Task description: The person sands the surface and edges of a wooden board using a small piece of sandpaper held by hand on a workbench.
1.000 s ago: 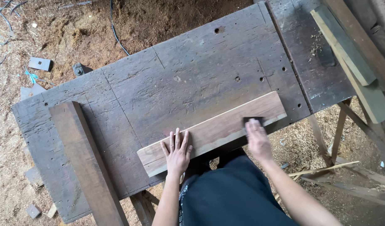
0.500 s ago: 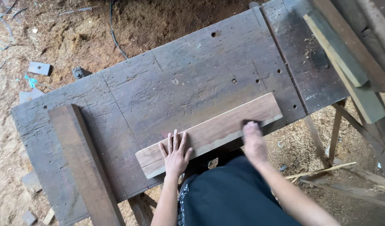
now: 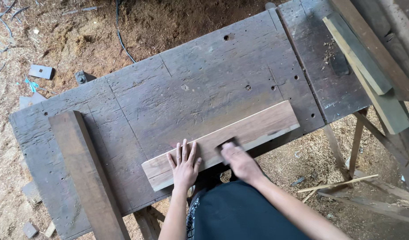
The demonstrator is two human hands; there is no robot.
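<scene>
A light wooden board [image 3: 258, 129] lies slanted along the near edge of a dark, weathered workbench [image 3: 204, 80]. My left hand [image 3: 184, 164] presses flat on the board's left part, fingers spread. My right hand [image 3: 239, 161] is blurred with motion and grips a small dark piece, probably sandpaper [image 3: 226, 144], against the board's middle. My dark-clothed body stands just below the bench edge.
A thick dark plank [image 3: 86, 173] lies across the bench's left end. Long timbers [image 3: 369, 58] lean at the upper right. Sawdust covers the floor, with a cable [image 3: 122, 40], small scraps [image 3: 40, 71] and thin wooden sticks [image 3: 338, 183] under the bench.
My right hand has slid leftward along the board from its right end to near the middle. The left hand stays pressed on the board.
</scene>
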